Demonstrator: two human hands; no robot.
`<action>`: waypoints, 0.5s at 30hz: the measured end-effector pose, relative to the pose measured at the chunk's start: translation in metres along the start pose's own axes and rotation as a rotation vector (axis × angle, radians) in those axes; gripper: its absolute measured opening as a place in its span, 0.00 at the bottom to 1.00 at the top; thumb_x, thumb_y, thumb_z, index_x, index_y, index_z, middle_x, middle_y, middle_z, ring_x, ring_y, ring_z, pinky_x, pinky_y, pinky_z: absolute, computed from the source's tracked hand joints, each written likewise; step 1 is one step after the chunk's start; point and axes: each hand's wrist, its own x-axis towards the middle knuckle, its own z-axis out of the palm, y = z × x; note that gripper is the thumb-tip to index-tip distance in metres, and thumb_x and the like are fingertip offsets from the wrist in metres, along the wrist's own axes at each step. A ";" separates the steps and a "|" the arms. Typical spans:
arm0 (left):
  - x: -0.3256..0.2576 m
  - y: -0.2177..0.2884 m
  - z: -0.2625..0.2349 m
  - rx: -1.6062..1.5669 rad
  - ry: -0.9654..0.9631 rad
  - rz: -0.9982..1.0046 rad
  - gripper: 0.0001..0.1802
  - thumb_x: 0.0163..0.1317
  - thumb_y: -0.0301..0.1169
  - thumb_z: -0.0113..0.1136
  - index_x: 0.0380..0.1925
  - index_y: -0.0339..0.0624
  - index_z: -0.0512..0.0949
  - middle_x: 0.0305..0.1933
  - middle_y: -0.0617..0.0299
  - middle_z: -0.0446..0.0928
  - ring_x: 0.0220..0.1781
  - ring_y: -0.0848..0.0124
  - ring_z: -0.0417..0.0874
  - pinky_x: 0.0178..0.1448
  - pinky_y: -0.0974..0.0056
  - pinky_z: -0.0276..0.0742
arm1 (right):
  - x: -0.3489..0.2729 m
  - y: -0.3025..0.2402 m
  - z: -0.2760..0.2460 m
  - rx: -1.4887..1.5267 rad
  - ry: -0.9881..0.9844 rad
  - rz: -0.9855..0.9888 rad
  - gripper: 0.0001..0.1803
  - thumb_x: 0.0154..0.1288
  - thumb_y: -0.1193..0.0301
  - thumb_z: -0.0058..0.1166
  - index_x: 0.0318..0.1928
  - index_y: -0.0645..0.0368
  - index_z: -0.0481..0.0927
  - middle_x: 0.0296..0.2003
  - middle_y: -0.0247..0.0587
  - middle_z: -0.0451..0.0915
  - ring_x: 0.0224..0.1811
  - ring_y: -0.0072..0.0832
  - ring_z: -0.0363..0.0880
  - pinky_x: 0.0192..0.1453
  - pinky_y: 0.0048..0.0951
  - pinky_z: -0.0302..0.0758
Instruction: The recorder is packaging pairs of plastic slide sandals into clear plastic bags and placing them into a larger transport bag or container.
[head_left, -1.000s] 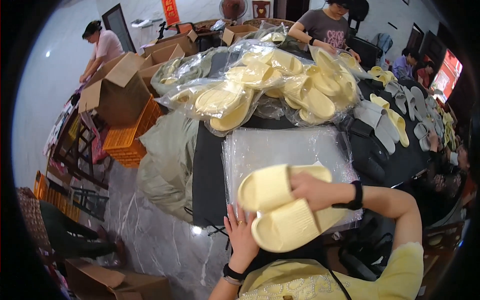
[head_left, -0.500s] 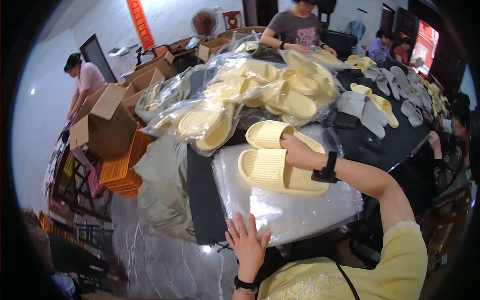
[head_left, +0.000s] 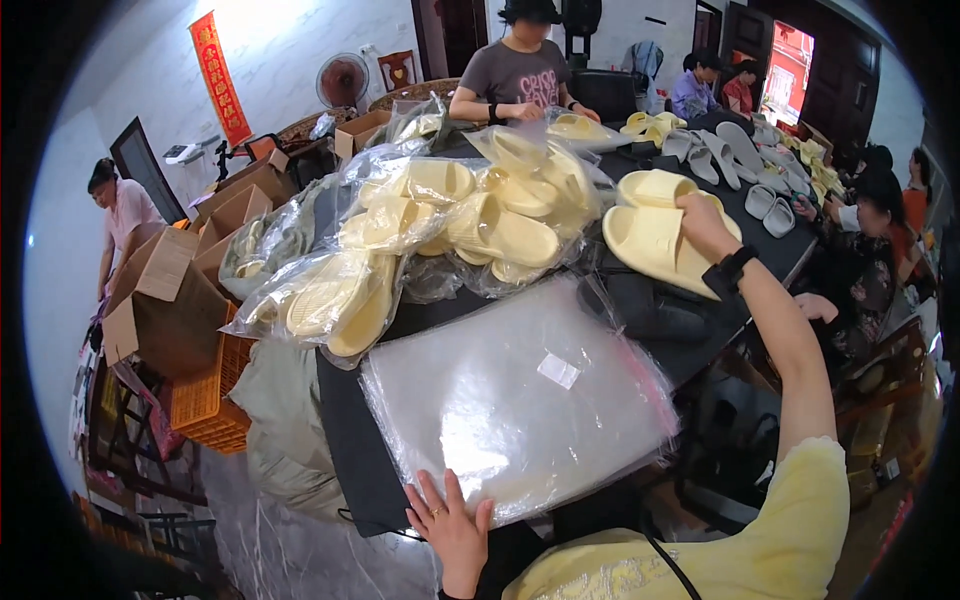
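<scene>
My right hand (head_left: pixel 708 228) grips a pair of pale yellow slide sandals (head_left: pixel 640 243) with ribbed straps, its fingers tucked inside and mostly hidden. The pair is tilted beyond the right edge of a stack of clear plastic bags (head_left: pixel 500 345). A small white label (head_left: pixel 558 371) lies on that stack, and a pinkish strip runs down its right side. On the near edge of the bags rests my left hand (head_left: pixel 455 530), flat with fingers spread and holding nothing. Bagged yellow slides (head_left: pixel 500 225) are heaped just beyond the stack.
Grey slides (head_left: pixel 715 155) lie toward the far right of the black-covered table (head_left: pixel 365 470). Cardboard boxes (head_left: pixel 165 300) and an orange crate (head_left: pixel 212 400) stand at the left. A co-worker (head_left: pixel 525 70) stands across the table; others are at the right and far left.
My right hand has carried the yellow slides off the bag stack, toward the right and away from me, uncovering the white label. My left hand stays on the near edge of the bags.
</scene>
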 end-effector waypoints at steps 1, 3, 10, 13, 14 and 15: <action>0.000 0.000 0.000 0.004 -0.015 -0.006 0.36 0.58 0.52 0.53 0.63 0.45 0.61 0.71 0.44 0.46 0.71 0.40 0.43 0.66 0.36 0.43 | 0.007 0.015 0.006 0.075 0.069 0.027 0.11 0.53 0.75 0.46 0.36 0.62 0.80 0.34 0.56 0.79 0.41 0.48 0.77 0.46 0.40 0.71; 0.000 0.001 -0.001 -0.002 -0.008 -0.002 0.36 0.58 0.52 0.53 0.63 0.45 0.62 0.71 0.44 0.46 0.71 0.40 0.43 0.66 0.36 0.43 | 0.018 0.043 0.023 0.156 0.135 0.051 0.14 0.53 0.77 0.44 0.40 0.63 0.79 0.38 0.57 0.78 0.45 0.48 0.76 0.49 0.39 0.71; 0.000 -0.003 0.000 0.034 0.032 0.024 0.36 0.58 0.53 0.53 0.63 0.47 0.61 0.72 0.45 0.45 0.71 0.41 0.45 0.66 0.38 0.44 | -0.048 -0.139 0.021 1.241 -0.311 0.168 0.17 0.64 0.72 0.47 0.54 0.62 0.71 0.40 0.34 0.77 0.35 0.17 0.75 0.39 0.17 0.73; 0.002 -0.005 0.000 0.019 0.028 -0.009 0.36 0.58 0.53 0.53 0.63 0.49 0.61 0.72 0.47 0.45 0.71 0.42 0.45 0.66 0.38 0.45 | -0.107 -0.213 0.019 1.541 -0.906 0.229 0.18 0.69 0.67 0.45 0.55 0.61 0.69 0.45 0.41 0.77 0.37 0.24 0.78 0.42 0.25 0.75; 0.002 -0.008 0.000 0.002 0.018 0.011 0.36 0.58 0.53 0.52 0.63 0.48 0.61 0.72 0.47 0.45 0.72 0.44 0.43 0.66 0.38 0.45 | -0.123 -0.227 0.027 1.520 -1.084 0.215 0.18 0.69 0.66 0.44 0.56 0.60 0.69 0.45 0.41 0.77 0.37 0.24 0.78 0.42 0.25 0.76; 0.001 -0.009 0.001 0.020 0.031 0.019 0.36 0.58 0.54 0.52 0.64 0.50 0.61 0.72 0.47 0.45 0.72 0.43 0.44 0.65 0.38 0.47 | -0.136 -0.237 0.033 1.486 -1.250 0.197 0.18 0.70 0.65 0.43 0.56 0.60 0.69 0.45 0.41 0.77 0.37 0.24 0.78 0.42 0.26 0.76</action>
